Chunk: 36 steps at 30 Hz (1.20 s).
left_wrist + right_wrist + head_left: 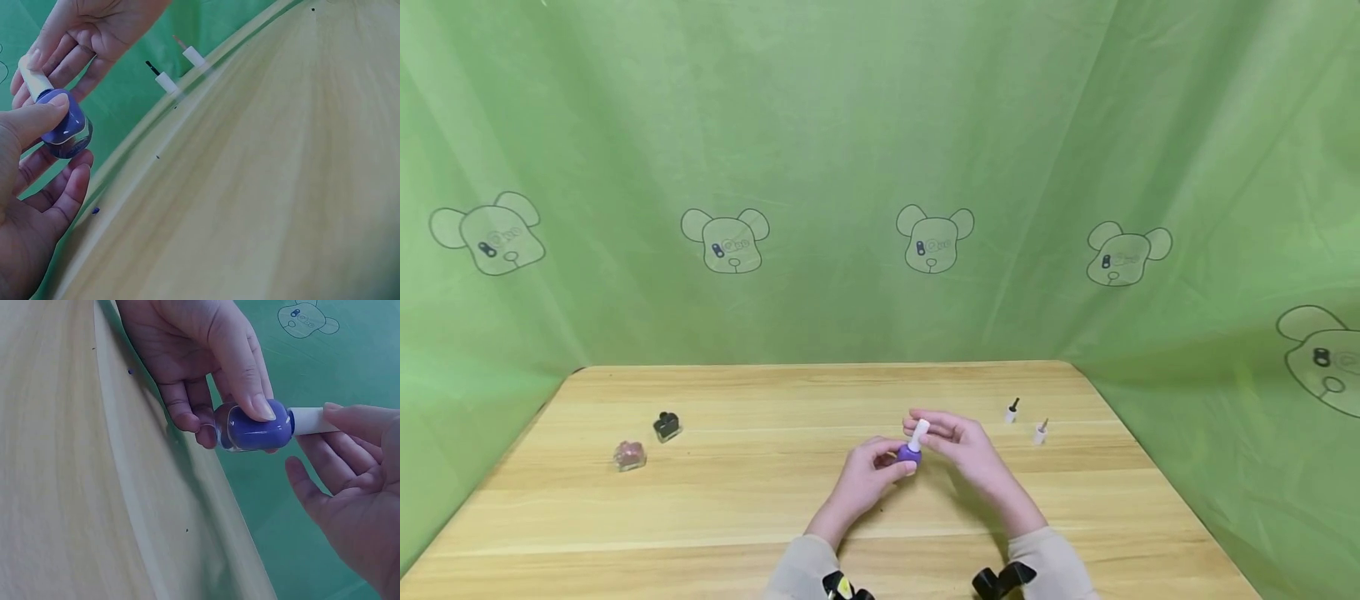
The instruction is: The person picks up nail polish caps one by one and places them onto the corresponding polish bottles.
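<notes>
A purple nail polish bottle [256, 428] with a white cap [306, 420] is held between both hands above the table. My left hand [867, 479] grips the glass body, its thumb across the purple side. With thumb and fingers, my right hand [964, 454] pinches the white cap, which sits on the bottle's neck. In the head view the bottle tilts slightly, cap up and to the right. Two white caps with brushes stand on the table beyond my right hand, a dark-brushed cap [1012, 411] and a lighter-brushed cap [1041, 432].
At the table's left are a black polish bottle [667, 427] and a pink polish bottle [629, 455]. The wooden table [760, 508] is bordered by a green curtain [850, 100] with printed bear heads. A small purple spot [95, 210] lies on the wood.
</notes>
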{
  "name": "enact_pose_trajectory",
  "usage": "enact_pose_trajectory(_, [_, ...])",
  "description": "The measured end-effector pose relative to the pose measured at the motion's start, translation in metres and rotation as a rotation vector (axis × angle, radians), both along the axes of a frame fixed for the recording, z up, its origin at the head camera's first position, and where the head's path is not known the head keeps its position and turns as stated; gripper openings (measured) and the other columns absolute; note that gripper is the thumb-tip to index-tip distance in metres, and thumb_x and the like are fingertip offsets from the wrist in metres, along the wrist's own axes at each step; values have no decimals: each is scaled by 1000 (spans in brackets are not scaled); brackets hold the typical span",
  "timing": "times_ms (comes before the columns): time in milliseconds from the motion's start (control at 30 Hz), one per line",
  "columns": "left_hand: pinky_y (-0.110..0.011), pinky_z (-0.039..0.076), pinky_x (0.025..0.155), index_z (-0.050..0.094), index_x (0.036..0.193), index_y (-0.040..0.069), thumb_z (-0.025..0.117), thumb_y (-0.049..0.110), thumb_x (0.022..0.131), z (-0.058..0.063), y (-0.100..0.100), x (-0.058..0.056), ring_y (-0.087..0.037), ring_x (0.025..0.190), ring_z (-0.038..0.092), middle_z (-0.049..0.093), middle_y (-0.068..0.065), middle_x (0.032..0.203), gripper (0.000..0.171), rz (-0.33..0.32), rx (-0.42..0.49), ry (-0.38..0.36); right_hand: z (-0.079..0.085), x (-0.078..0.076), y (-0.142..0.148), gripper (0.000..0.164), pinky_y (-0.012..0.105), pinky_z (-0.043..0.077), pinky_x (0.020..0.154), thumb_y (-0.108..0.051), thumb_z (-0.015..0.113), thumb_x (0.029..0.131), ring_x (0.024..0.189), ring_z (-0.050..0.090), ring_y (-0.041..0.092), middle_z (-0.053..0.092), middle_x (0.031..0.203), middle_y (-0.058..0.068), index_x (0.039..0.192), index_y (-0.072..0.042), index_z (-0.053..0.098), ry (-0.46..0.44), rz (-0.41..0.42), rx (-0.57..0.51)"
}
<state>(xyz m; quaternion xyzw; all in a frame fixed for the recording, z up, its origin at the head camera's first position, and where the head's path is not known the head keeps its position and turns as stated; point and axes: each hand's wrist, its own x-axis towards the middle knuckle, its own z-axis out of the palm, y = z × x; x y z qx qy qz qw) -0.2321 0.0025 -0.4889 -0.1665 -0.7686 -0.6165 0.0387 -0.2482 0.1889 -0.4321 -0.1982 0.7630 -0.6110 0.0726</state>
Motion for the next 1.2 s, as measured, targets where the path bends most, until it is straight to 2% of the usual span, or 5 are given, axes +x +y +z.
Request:
enact_pose_trajectory(200, [-18, 51, 77, 71, 110, 5, 75, 21, 85, 0, 0, 0, -6, 84, 58, 69, -12, 104, 30, -9, 4, -3, -1, 0, -2, 43, 16, 48, 97, -14, 68, 89, 106, 68, 10, 67, 122, 20, 126, 5, 58, 1, -64, -4])
enact_pose_trajectory(500, [-17, 52, 74, 71, 109, 4, 76, 20, 84, 0, 0, 1, -8, 84, 59, 68, -13, 104, 30, -37, 13, -17, -4, 2, -8, 29, 21, 54, 81, -12, 80, 77, 81, 67, 9, 74, 96, 10, 99, 1, 67, 23, -286, 17])
enact_pose_trajectory(800, [-15, 53, 67, 70, 109, -1, 75, 11, 84, 7, 3, 7, -10, 81, 58, 68, -16, 105, 29, -62, 41, -64, -7, 2, -14, 29, 21, 49, 65, -6, 82, 73, 68, 56, 9, 60, 74, -4, 84, 1, 56, 15, -362, -4])
enact_pose_trajectory(1000, [-14, 52, 69, 69, 110, -2, 74, 10, 84, 14, 2, 11, -11, 83, 58, 67, -18, 105, 29, -50, 29, -58, -4, 3, -16, 29, 19, 48, 66, -3, 80, 75, 70, 54, 8, 59, 78, -1, 91, 5, 56, -4, -357, -26])
enact_pose_trajectory(1200, [-16, 51, 73, 70, 111, 5, 74, 17, 85, 0, 1, 2, -10, 85, 59, 68, -12, 105, 30, -34, 34, -53, -9, -1, -8, 46, 18, 52, 90, -10, 71, 86, 100, 67, 11, 66, 120, 21, 127, 4, 56, -11, -167, -44])
